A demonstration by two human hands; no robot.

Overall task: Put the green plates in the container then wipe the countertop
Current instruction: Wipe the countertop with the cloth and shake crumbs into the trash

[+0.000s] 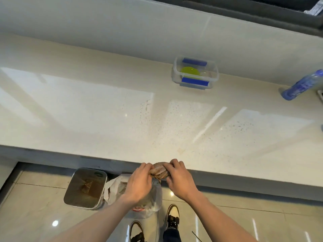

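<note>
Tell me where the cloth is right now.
In the head view the cloth is bunched between the left hand and right hand, low in the middle, at the near edge of the countertop and above the plastic bag on the floor.

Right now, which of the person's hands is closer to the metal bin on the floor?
Left. The left hand grips the brown cloth just right of the metal bin; the right hand holds the cloth's other side, farther from the bin.
</note>
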